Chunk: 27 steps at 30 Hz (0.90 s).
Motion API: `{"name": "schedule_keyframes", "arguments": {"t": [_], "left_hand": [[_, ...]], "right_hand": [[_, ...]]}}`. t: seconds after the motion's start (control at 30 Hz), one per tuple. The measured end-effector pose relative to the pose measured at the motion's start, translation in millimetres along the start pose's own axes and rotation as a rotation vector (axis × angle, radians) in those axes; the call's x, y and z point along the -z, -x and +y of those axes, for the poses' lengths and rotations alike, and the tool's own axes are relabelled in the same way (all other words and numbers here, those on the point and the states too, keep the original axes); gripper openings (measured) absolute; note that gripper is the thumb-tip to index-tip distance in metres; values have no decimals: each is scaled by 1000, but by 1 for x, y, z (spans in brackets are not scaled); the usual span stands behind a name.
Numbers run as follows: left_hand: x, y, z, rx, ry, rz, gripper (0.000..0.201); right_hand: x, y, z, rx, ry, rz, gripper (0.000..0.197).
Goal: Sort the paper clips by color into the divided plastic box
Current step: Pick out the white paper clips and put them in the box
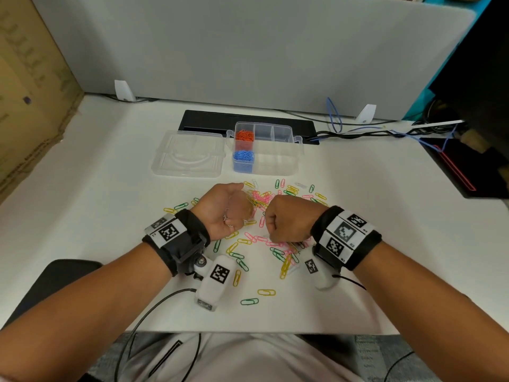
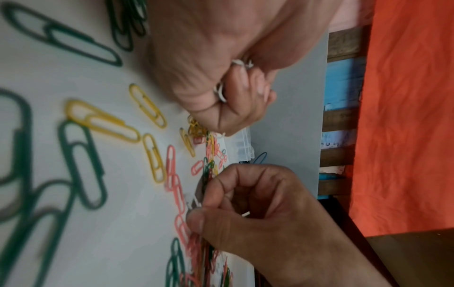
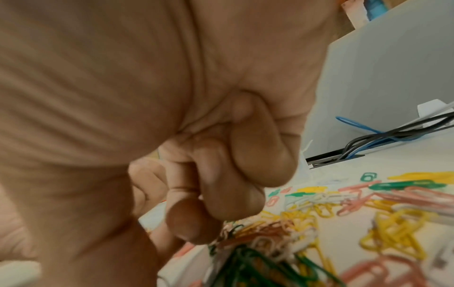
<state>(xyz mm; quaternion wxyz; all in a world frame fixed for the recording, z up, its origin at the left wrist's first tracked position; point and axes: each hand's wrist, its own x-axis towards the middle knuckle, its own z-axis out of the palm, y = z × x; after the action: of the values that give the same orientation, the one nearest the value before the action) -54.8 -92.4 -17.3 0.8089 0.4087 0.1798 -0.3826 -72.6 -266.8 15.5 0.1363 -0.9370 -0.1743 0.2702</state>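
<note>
The clear divided box point(image 1: 278, 164) stands open at the table's far middle, with red clips point(image 1: 244, 135) in one left compartment and blue clips point(image 1: 243, 156) in the one in front of it. Pink, yellow, green and white clips point(image 1: 259, 239) lie scattered on the table before it. My left hand point(image 1: 234, 210) hovers over the pile, fingers curled round a bunch of white clips point(image 2: 219, 93). Just to its right, my right hand point(image 1: 272, 232) is down in the pile; thumb and forefinger pinch a white clip point(image 2: 196, 203). Its fingertips point(image 3: 191, 221) touch the tangle.
The box's clear lid point(image 1: 190, 157) lies flat, hinged open to the left. A black cable tray point(image 1: 209, 119) and cables point(image 1: 358, 132) run behind the box. A grey partition closes the back, cardboard point(image 1: 30, 106) the left. A black object point(image 1: 454, 166) sits at far right.
</note>
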Motion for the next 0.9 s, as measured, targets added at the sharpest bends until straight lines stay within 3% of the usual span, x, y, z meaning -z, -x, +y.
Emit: {"name": "schedule_keyframes", "arguments": {"t": [0.17, 0.23, 0.33, 0.4, 0.5, 0.53, 0.6, 0.67, 0.7, 0.8, 0.9], "left_hand": [[-1, -2, 0, -7, 17, 8, 42], [-5, -3, -4, -16, 8, -18, 34], [-12, -4, -11, -32, 26, -77, 19], [-14, -3, -12, -11, 46, -99, 24], [-13, -2, -10, 35, 60, -87, 48], [-13, -1, -8, 35, 64, -79, 54], [-12, -1, -3, 7, 83, -76, 58], [-13, 0, 0, -12, 124, -74, 58], [-14, 0, 2, -23, 148, -70, 57], [-15, 1, 4, -54, 226, -49, 52], [-14, 2, 5, -75, 280, -57, 43]], "right_hand": [[16, 9, -8, 127, -336, 225, 13], [23, 12, -14, 195, -520, 318, 10], [24, 12, -25, 232, -599, 357, 4], [19, 7, -26, 207, -582, 434, 6], [11, -3, -9, 41, -583, 702, 23], [8, -3, -3, -37, -621, 677, 28], [1, 2, 0, -155, -749, 423, 31], [-9, 10, -6, -189, -891, 207, 24], [-13, 12, -10, -176, -968, 179, 22], [-20, 11, -16, -114, -1111, 243, 17], [-22, 8, -20, -51, -1062, 390, 13]]}}
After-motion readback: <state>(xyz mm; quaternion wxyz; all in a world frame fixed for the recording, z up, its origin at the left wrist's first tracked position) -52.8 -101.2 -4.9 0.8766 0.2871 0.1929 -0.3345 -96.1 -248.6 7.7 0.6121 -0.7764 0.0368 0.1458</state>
